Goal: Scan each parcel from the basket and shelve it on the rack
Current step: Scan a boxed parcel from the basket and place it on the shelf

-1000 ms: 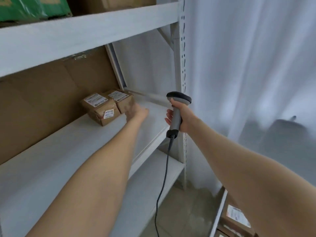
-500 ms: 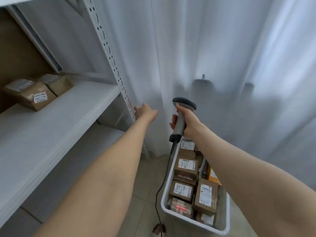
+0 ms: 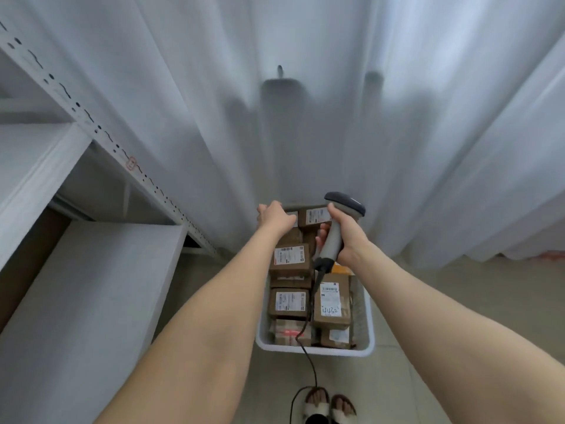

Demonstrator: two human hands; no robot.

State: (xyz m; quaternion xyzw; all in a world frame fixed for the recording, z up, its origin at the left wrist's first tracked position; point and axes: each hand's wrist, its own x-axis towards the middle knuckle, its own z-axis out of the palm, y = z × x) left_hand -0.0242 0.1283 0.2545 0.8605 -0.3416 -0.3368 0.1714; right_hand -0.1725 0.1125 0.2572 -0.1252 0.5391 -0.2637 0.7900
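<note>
A white slotted plastic basket (image 3: 315, 351) stands on the pale tiled floor (image 3: 458, 301), its far edge close against a white pleated curtain (image 3: 305, 102). It is packed with brown cardboard parcels with white printed labels (image 3: 289, 260), lying flat and stacked on one another from the near edge to the far edge. One larger parcel along the basket's right edge (image 3: 331, 301) carries a label with "4432" written on it by hand. The left hand (image 3: 275, 217) reaches over the basket's far left corner, back of the hand upward, just above a parcel there. Its fingers point away and are hidden, so I cannot tell whether it grasps anything. The right hand (image 3: 347, 234) is wrapped round the handle of a grey handheld barcode scanner with a dark head (image 3: 331, 241), held upright over the far right part of the basket. The scanner's black cable (image 3: 308, 361) drops from the handle across the parcels, over the basket's near edge and down to the floor beside two feet in pale sandals (image 3: 328, 407). Left of the basket stands a white metal rack with a slotted upright (image 3: 91, 122); two of its white shelf boards (image 3: 91, 286) show, one above the other
</note>
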